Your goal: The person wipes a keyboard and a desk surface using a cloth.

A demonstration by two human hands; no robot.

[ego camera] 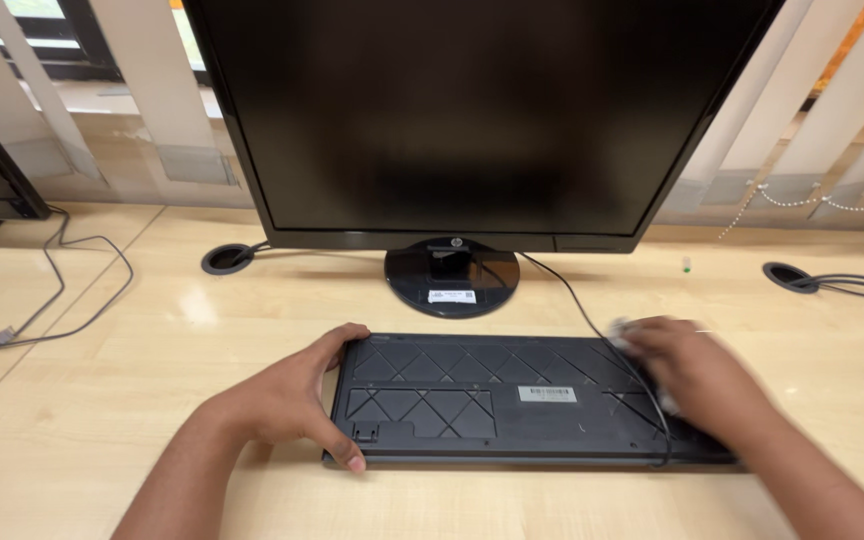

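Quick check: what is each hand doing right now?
Left hand: clasps the left end of the upturned black plastic keyboard.
Right hand: blurred, on the keyboard's right end over something pale; grip cannot be told.

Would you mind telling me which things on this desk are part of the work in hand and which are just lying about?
In hand:
- upturned black keyboard, gripped at its end by the left hand
- right hand, blurred, on its other end; something pale under it, unclear
- keyboard cable

Lying about:
- dark monitor
- desk
- loose grey cables
- cable grommets
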